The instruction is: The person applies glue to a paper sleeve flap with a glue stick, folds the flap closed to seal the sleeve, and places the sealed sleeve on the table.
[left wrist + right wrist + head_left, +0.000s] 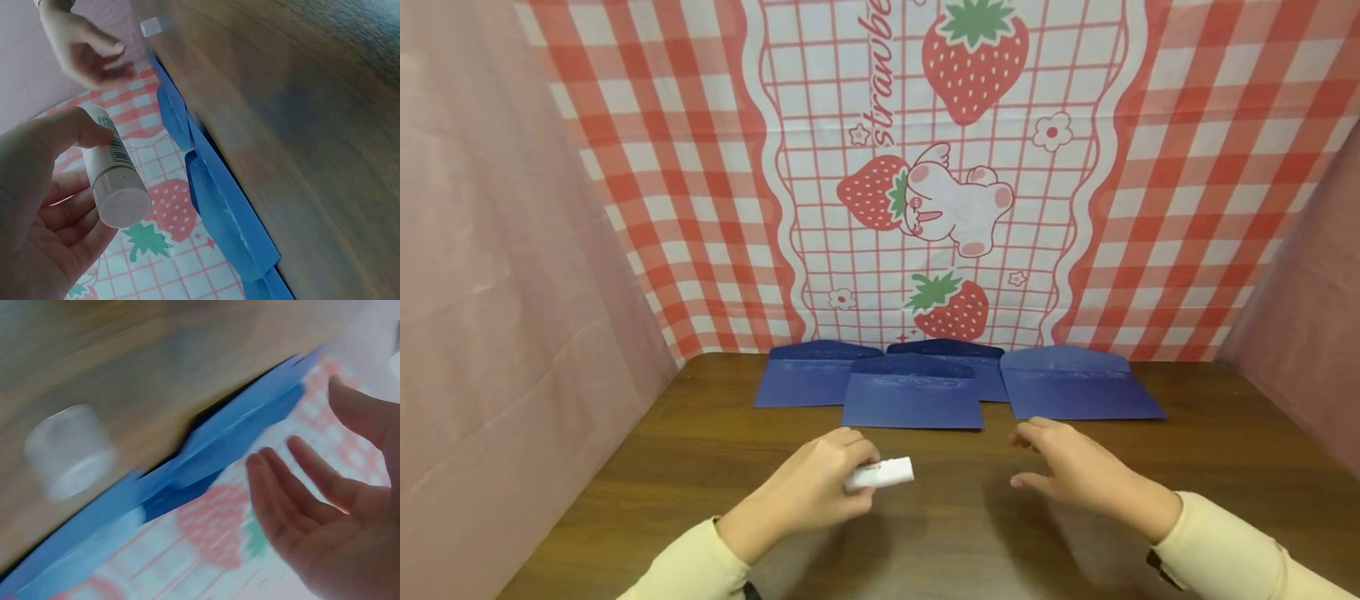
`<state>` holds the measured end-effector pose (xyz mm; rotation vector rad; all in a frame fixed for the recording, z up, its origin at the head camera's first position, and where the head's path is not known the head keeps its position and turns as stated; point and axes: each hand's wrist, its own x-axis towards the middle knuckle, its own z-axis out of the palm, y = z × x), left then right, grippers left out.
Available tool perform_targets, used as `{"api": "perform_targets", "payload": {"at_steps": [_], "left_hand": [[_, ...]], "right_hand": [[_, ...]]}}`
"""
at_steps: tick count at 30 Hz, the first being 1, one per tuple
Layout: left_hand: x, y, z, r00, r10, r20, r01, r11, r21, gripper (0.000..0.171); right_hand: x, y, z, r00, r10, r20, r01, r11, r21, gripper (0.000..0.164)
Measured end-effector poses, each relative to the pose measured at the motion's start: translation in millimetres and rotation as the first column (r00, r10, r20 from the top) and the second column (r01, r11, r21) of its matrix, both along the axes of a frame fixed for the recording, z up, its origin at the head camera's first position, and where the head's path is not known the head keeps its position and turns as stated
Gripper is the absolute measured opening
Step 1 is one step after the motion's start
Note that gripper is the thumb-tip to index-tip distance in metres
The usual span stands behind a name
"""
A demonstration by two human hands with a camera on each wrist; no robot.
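My left hand (820, 483) grips a white glue stick (883, 473), thumb on one side and fingers on the other, above the table. In the left wrist view, a barcode shows on the glue stick's barrel (116, 147), and one rounded end faces the camera. My right hand (1078, 468) holds nothing; its fingers are spread and relaxed over the table, just in front of the rightmost blue envelope (1078, 392). A small whitish translucent cap (70, 452) stands on the table near that envelope in the right wrist view; the right hand hides it in the head view.
Several blue envelopes lie along the back of the wooden table (700, 450), flaps up, including a front one (913, 404) overlapping its neighbours. Whitish smears show near their flap folds. A strawberry-print checked cloth (715, 167) hangs behind, with pink curtains (512, 292) at both sides.
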<state>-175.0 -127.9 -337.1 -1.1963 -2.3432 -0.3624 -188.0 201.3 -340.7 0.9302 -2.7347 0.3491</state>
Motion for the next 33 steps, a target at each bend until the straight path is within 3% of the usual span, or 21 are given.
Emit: {"api": "perform_targets", "payload": {"at_steps": [7, 14, 19, 25, 33], "left_hand": [[1.1, 9.5, 5.7, 0.999, -0.029, 0.032, 0.028, 1.000, 0.011, 0.023], [6.2, 17.9, 12.0, 0.986, -0.089, 0.139, 0.080, 0.995, 0.063, 0.021], [11.1, 22.9, 15.6, 0.980, -0.108, 0.168, 0.093, 0.991, 0.099, 0.022], [13.2, 23.0, 15.8, 0.974, -0.112, 0.198, 0.078, 0.982, 0.170, 0.022], [8.7, 15.3, 20.3, 0.961, -0.128, 0.246, 0.050, 0.953, 0.299, 0.032]], "right_hand": [[16.2, -55.4, 13.6, 0.972, 0.220, -0.086, -0.231, 0.959, -0.162, 0.037], [22.7, -83.8, 13.0, 0.899, 0.365, -0.241, -0.418, 0.880, -0.226, 0.037], [24.6, -86.3, 9.1, 0.879, 0.381, -0.285, -0.457, 0.844, -0.281, 0.034], [26.2, -85.0, 8.6, 0.866, 0.365, -0.342, -0.470, 0.829, -0.305, 0.031], [25.6, -78.6, 18.7, 0.876, 0.302, -0.377, -0.436, 0.829, -0.350, 0.033]]}}
